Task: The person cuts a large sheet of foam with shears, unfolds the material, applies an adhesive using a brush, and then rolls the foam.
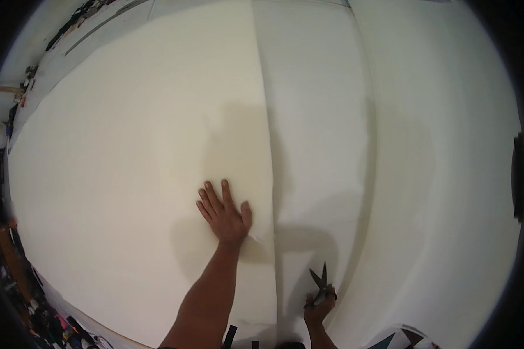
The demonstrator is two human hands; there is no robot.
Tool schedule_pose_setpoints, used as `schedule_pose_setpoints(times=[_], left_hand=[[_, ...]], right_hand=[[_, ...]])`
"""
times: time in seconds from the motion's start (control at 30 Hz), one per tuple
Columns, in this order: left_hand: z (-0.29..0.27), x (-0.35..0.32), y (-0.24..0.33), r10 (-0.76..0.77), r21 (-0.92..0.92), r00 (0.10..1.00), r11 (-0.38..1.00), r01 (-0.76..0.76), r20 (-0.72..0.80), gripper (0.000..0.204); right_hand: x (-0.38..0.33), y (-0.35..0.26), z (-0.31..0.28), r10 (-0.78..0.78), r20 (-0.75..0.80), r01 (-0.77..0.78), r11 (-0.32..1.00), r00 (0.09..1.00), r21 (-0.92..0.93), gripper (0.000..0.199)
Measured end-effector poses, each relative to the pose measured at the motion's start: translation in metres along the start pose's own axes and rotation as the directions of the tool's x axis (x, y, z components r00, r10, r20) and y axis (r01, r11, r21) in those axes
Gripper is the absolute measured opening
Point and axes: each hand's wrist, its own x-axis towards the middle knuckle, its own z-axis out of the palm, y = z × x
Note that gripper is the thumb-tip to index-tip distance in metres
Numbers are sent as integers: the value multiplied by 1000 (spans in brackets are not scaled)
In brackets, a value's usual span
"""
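— Left hand (226, 212)?
— Spread flat, palm down, on the cream sheet (128, 174). Fingers fanned and pointing up and a little left, thumb out to the right, just beside the sheet's right edge. Forearm rising from the lower edge of the view.

— And that edge?
— Runs as a long, nearly straight line from the top of the view down past the thumb to the bottom. Lies on top of a whiter strip (314, 145), which looks like a second layer beside it. Casts a thin shadow along the line.

— Right hand (319, 308)?
— Low in the view, right of the left forearm and well apart from the left hand. Closed around the handles of dark scissors (320, 282). Only the knuckles and wrist visible, so finger placement in the loops hard to tell.

— Scissors?
— Blades parted in a narrow V, tips pointing up. Held over the whiter strip, close to its right edge near the bottom. Touching the material or just above it: cannot tell.

— Further right?
— More white material (448, 174), with a soft fold or seam curving down between it and the strip.

— Around the rim?
— Dark clutter (17, 279) along the left side, too small and blurred to name. Patterned black-and-white patch (404, 337) at the bottom right. Broad grey shadow across the sheet above the left hand.
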Motion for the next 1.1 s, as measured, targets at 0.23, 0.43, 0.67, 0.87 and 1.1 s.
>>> schedule_pose_setpoints(times=[0.23,0.43,0.67,0.87,1.1], left_hand=[[22,-4,6,84,88,983,994,-70,-165,65],[11,19,-27,212,84,972,975,-203,-102,58],[-141,-170,-80,161,-143,969,980,-135,189,64],[-309,-551,-206,189,-244,688,970,-18,700,51],[-353,-978,-498,-842,421,444,539,730,308,24]], right_hand=[[-30,39,46,-140,-293,113,988,946,-106,67],[-5,25,43,110,-132,-98,990,985,99,70],[-30,18,26,-8,-252,67,971,968,227,69],[-129,101,-87,-192,75,152,920,979,362,37],[-418,263,-122,1,23,-9,935,1000,354,37]])
